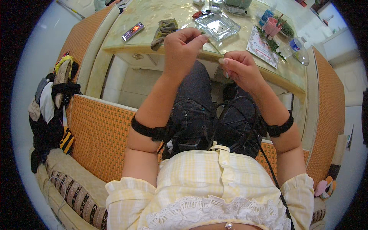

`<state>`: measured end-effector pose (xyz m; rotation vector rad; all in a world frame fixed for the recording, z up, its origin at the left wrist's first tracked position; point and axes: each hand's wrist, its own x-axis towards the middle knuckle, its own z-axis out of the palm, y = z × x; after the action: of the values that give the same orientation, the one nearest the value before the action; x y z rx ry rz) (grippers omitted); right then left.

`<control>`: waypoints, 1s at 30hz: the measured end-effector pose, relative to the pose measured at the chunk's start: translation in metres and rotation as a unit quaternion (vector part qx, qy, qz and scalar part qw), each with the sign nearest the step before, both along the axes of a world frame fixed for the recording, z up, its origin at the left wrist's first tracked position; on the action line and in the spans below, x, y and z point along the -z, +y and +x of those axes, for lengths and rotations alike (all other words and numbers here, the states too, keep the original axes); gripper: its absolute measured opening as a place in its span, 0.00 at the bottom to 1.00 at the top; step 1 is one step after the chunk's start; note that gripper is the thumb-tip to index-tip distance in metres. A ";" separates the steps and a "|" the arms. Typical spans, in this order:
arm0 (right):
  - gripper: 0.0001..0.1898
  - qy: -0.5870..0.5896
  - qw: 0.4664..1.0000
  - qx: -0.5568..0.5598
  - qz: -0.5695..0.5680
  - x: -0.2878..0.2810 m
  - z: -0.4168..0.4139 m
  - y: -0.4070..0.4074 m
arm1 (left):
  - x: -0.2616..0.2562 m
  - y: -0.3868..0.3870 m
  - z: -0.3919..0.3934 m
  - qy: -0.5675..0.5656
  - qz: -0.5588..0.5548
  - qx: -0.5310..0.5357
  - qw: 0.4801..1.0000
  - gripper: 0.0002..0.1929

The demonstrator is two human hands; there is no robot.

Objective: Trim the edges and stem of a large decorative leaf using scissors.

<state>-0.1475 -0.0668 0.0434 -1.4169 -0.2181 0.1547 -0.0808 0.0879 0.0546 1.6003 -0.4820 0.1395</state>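
Observation:
Above the table's near edge, my left hand (184, 46) pinches one end of a thin green strip (213, 46), perhaps a stem. My right hand (240, 66) holds the other end between thumb and fingers, a little lower and to the right. The strip runs taut-looking between the two hands. Just beyond them lies a square clear glass tray (219, 26). A crumpled grey-green cloth (164, 32) hangs partly over the table edge beside my left hand. What the curled fingers hide cannot be seen.
A lit phone (133, 31) lies left on the table (115, 43). To the right are a printed sheet (260, 49), green leaves (272, 46), a pink container (271, 27) and a plastic bottle (296, 45). Black cables (240, 107) cross my lap. Part of another person shows at top left.

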 end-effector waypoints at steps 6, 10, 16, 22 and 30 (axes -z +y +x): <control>0.14 0.012 1.000 -0.002 -0.001 0.003 -0.001 -0.002 | -0.001 0.001 0.002 0.012 -0.001 0.004 1.000 0.06; 0.14 -0.006 1.000 -0.005 0.001 0.007 -0.002 -0.003 | 0.005 0.002 0.007 0.022 -0.009 0.012 1.000 0.04; 0.14 0.011 1.000 -0.009 -0.013 0.007 -0.005 -0.005 | 0.007 0.003 0.011 0.029 -0.005 -0.002 1.000 0.06; 0.14 0.013 0.999 -0.006 -0.039 0.006 -0.008 -0.006 | 0.010 0.005 0.015 0.045 -0.019 -0.003 0.999 0.06; 0.14 0.008 0.999 -0.028 -0.035 0.007 -0.009 -0.008 | 0.013 0.007 0.018 0.070 -0.033 0.010 0.997 0.05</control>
<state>-0.1567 -0.0747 0.0365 -1.4789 -0.2420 0.2214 -0.0626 0.0947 0.0412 1.5277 -0.3807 0.0265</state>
